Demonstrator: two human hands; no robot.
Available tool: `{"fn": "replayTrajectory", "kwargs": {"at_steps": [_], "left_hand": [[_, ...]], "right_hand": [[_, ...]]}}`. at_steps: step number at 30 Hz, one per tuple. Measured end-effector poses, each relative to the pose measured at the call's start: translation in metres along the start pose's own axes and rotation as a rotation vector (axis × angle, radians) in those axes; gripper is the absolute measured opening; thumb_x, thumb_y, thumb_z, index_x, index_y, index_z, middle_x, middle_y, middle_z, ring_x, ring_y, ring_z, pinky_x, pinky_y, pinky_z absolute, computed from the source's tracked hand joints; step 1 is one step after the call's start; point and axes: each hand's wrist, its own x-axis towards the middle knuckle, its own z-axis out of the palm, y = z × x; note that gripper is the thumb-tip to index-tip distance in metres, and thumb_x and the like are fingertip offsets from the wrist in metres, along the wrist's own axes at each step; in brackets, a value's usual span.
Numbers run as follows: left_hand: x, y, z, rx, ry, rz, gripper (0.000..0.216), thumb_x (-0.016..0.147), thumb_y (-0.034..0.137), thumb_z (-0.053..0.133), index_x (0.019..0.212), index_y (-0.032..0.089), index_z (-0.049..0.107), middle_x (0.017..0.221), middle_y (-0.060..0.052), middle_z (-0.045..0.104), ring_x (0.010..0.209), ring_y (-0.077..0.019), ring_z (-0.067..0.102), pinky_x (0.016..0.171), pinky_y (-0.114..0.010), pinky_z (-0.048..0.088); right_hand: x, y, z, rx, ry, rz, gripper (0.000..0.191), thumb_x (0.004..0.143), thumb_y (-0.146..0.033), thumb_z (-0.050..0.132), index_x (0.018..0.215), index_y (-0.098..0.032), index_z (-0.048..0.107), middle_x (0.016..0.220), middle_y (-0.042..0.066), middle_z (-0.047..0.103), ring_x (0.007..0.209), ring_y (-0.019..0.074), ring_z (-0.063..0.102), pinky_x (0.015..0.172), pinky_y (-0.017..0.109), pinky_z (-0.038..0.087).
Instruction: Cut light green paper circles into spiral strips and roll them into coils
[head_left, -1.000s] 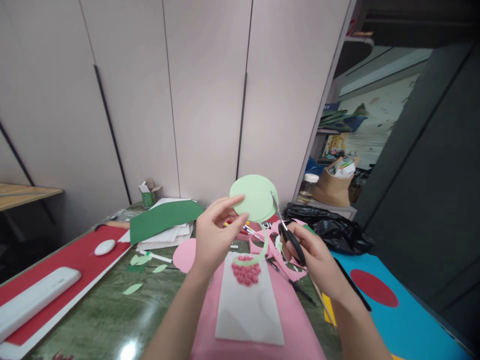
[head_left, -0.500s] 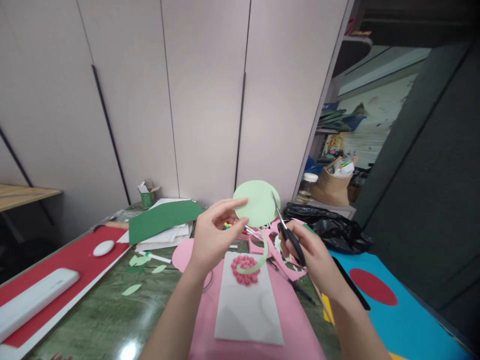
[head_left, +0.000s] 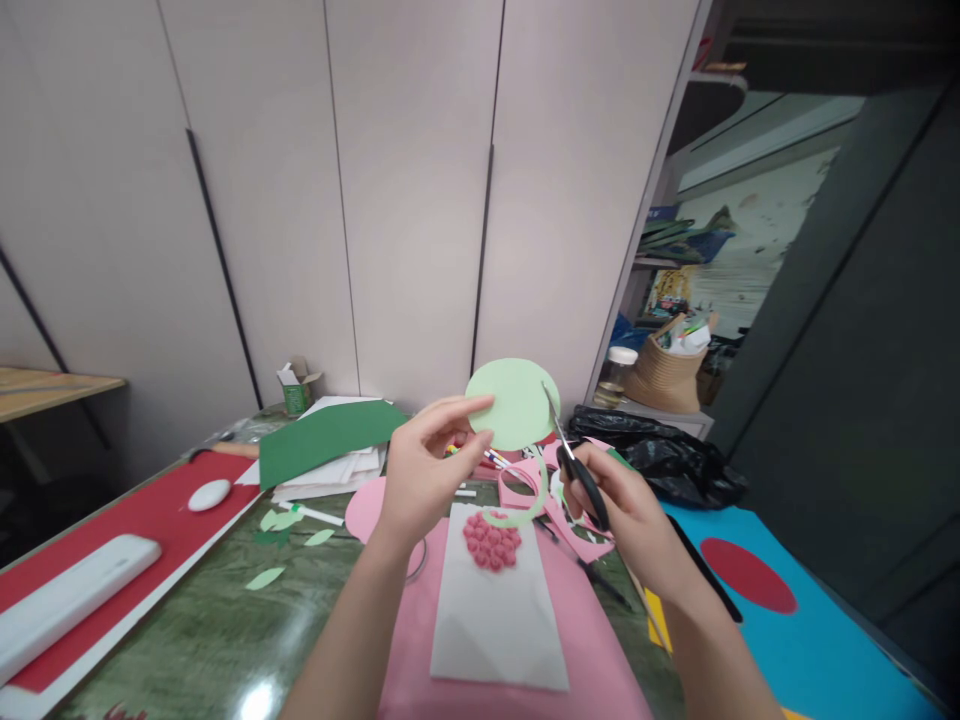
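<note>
My left hand pinches the left edge of a light green paper disc, held up above the table. My right hand grips black-handled scissors, whose blades meet the disc's right edge. A thin curl of cut green paper hangs from the disc. Below it lies a white sheet with a cluster of small pink paper balls, resting on pink paper.
Dark green paper on white sheets at the back left. A white mouse and white keyboard on a red mat. Green leaf cut-outs, pink scraps, a black bag, blue paper with a red oval.
The disc has turned a little in my left hand as the scissors cut round its edge. The hanging green curl has grown longer and swung beneath the disc.
</note>
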Motion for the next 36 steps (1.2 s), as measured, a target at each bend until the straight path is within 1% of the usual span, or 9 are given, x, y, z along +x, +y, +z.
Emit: {"fn": "replayTrajectory", "kwargs": {"at_steps": [4,9,14,19,21,24,26,31,36], "left_hand": [[0.001,-0.002,-0.001,0.024,0.006,0.025,0.020,0.074,0.015,0.070,0.093,0.019,0.076,0.095,-0.006,0.068,0.062,-0.0069,0.055,0.060,-0.019,0.051],[0.001,-0.005,-0.003,0.046,0.031,0.024,0.014,0.076,0.019,0.070,0.087,0.021,0.077,0.095,-0.007,0.069,0.078,-0.0134,0.061,0.062,-0.021,0.051],[0.001,-0.005,-0.005,0.059,0.061,0.007,0.013,0.076,0.022,0.070,0.087,0.021,0.078,0.093,-0.007,0.069,0.073,-0.0132,0.060,0.060,-0.023,0.050],[0.001,-0.005,-0.006,0.051,0.095,0.009,0.013,0.076,0.021,0.070,0.086,0.021,0.078,0.092,-0.006,0.070,0.075,-0.0130,0.060,0.066,-0.023,0.051],[0.001,-0.005,-0.005,0.043,0.091,0.003,0.017,0.075,0.021,0.070,0.091,0.021,0.077,0.095,-0.006,0.069,0.074,-0.0123,0.060,0.067,-0.023,0.051],[0.001,-0.005,-0.002,0.011,0.048,-0.017,0.032,0.074,0.020,0.070,0.106,0.020,0.072,0.106,-0.008,0.066,0.067,-0.0092,0.058,0.066,-0.023,0.053],[0.000,-0.005,0.001,-0.022,0.038,-0.022,0.038,0.074,0.019,0.070,0.112,0.020,0.069,0.111,-0.008,0.062,0.065,-0.0075,0.057,0.065,-0.023,0.053],[-0.001,-0.006,0.005,-0.065,0.066,-0.021,0.037,0.073,0.017,0.070,0.110,0.020,0.069,0.111,-0.008,0.060,0.064,-0.0060,0.055,0.064,-0.021,0.052],[-0.002,-0.005,0.006,-0.060,0.019,-0.018,0.036,0.074,0.014,0.069,0.109,0.020,0.069,0.114,-0.008,0.060,0.066,-0.0063,0.055,0.067,-0.021,0.052]], "right_hand": [[0.000,-0.001,-0.001,0.015,-0.008,0.017,0.024,0.095,-0.038,0.047,0.078,-0.021,0.045,0.063,-0.005,0.044,0.058,0.0104,0.037,0.053,0.023,0.029],[-0.002,0.002,-0.003,-0.029,-0.011,0.004,0.024,0.096,-0.039,0.046,0.079,-0.021,0.047,0.064,-0.005,0.045,0.058,0.0105,0.039,0.054,0.024,0.029],[-0.002,0.001,-0.005,-0.050,-0.023,0.006,0.026,0.096,-0.040,0.045,0.078,-0.021,0.047,0.062,-0.005,0.046,0.057,0.0103,0.039,0.054,0.024,0.030],[-0.003,0.001,-0.007,-0.039,-0.032,0.002,0.027,0.096,-0.040,0.046,0.077,-0.020,0.047,0.062,-0.005,0.047,0.057,0.0102,0.039,0.054,0.023,0.030],[-0.003,0.002,-0.007,-0.037,-0.033,0.011,0.027,0.096,-0.040,0.046,0.077,-0.020,0.047,0.062,-0.005,0.047,0.057,0.0101,0.039,0.054,0.023,0.030],[-0.002,0.003,-0.007,-0.028,-0.027,0.021,0.027,0.096,-0.039,0.046,0.077,-0.020,0.046,0.061,-0.005,0.047,0.057,0.0100,0.039,0.053,0.023,0.030],[-0.002,0.001,-0.005,-0.017,-0.020,0.017,0.027,0.095,-0.039,0.046,0.076,-0.020,0.046,0.061,-0.005,0.047,0.057,0.0101,0.040,0.054,0.023,0.030],[0.000,-0.003,0.000,-0.010,-0.007,0.006,0.030,0.094,-0.042,0.048,0.073,-0.020,0.044,0.059,-0.005,0.046,0.056,0.0106,0.036,0.054,0.024,0.028],[0.002,-0.004,0.004,-0.013,-0.006,-0.019,0.031,0.094,-0.046,0.045,0.075,-0.021,0.042,0.060,-0.004,0.043,0.057,0.0122,0.036,0.055,0.025,0.029]]}}
